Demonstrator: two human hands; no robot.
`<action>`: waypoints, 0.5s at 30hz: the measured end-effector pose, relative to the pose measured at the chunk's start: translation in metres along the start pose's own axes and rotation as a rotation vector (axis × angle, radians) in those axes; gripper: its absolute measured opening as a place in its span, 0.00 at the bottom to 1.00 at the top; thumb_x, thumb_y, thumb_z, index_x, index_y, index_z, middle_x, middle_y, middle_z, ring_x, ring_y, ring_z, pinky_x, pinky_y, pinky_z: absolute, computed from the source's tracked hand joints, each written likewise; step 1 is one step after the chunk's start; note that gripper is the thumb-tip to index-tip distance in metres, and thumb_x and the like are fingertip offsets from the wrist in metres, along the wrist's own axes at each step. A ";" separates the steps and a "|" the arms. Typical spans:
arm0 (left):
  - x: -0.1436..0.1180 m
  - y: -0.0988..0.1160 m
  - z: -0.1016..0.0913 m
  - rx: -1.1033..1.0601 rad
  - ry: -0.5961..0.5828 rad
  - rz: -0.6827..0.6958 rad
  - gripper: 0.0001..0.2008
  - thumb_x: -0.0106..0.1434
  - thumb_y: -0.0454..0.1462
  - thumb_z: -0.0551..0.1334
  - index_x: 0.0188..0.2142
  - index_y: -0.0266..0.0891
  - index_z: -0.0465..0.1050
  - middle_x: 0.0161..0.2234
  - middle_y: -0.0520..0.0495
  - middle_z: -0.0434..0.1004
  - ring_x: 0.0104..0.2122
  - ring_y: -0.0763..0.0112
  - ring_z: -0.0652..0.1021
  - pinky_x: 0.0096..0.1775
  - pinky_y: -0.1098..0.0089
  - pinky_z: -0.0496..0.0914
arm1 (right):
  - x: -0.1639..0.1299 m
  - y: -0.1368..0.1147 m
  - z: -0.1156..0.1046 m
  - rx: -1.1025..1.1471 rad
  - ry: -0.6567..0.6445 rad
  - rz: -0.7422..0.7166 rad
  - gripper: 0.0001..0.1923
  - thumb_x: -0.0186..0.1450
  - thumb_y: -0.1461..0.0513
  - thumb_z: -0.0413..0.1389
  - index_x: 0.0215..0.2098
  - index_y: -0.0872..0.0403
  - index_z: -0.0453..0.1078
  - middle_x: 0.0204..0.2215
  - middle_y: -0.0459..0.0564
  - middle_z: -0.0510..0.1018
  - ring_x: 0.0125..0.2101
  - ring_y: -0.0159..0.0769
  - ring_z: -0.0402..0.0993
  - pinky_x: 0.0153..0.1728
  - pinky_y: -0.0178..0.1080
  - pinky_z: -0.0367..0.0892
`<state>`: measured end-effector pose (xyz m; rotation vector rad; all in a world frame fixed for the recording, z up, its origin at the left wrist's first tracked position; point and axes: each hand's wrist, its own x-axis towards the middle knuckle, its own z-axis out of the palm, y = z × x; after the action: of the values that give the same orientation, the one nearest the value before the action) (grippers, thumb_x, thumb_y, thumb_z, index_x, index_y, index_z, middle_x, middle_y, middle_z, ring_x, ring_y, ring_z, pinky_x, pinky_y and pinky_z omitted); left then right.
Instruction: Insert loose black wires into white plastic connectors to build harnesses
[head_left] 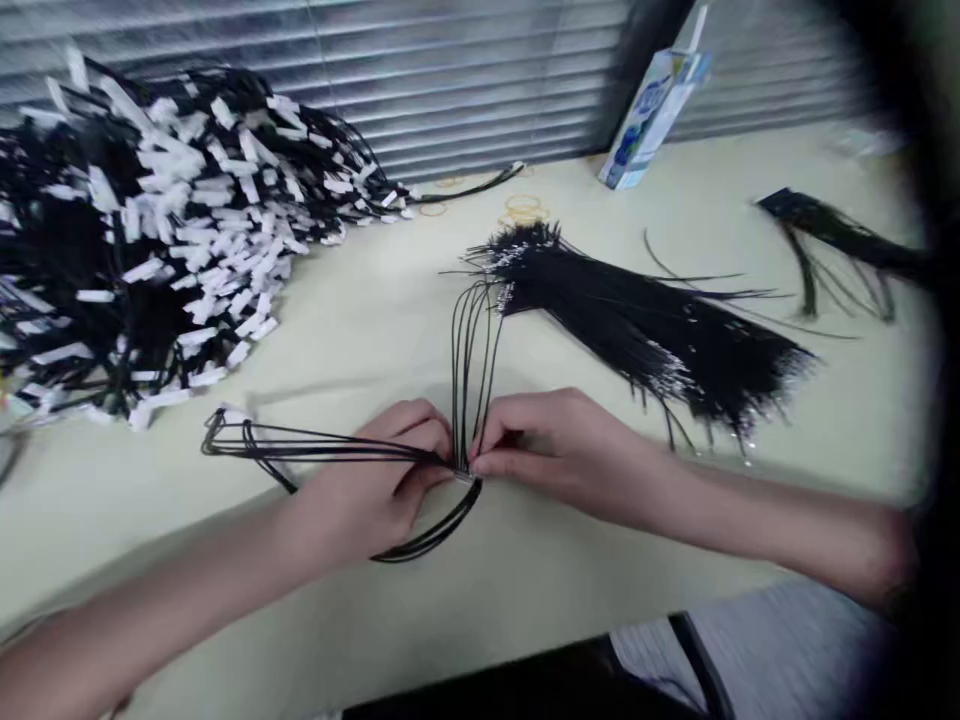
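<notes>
Down near the lower middle of the frame, both hands meet over a small bunch of thin black cords lying on the pale cream table. The left hand is curled nearly closed, thumb and fingers pinched around the point where the cords cross; the right hand is likewise closed to a pinch, its fingertips touching the same spot, where something small and pale shows (too blurred to tell what). From that pinch one loop of cords runs out to the left, another rises toward the centre of the frame, and a third sags below the left hand.

These cords look light, limp and springy, likely to splay once released, so the crossing point is the sensible place to hold; gripped farther out, the loops would probably flop.

Just right of centre lies a long sheaf of loose black cords, with a smaller dark bundle at the upper right. A big heap of black cords with white paper tags fills the upper left. A blue-and-white carton leans at the top, against grey slatted blinds, and a few yellowish rubber bands lie near it.
</notes>
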<state>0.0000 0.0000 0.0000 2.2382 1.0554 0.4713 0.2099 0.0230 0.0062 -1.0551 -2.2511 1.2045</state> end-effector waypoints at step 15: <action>0.003 -0.004 0.001 -0.018 0.020 0.025 0.07 0.62 0.26 0.54 0.30 0.38 0.64 0.33 0.51 0.64 0.35 0.72 0.68 0.36 0.71 0.64 | -0.007 0.003 0.008 -0.349 0.053 -0.312 0.10 0.68 0.63 0.48 0.30 0.57 0.67 0.27 0.48 0.71 0.30 0.32 0.66 0.31 0.34 0.61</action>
<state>-0.0001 0.0037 -0.0034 2.2372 1.0308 0.5129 0.2109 0.0139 -0.0007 -0.7936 -2.5231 0.6653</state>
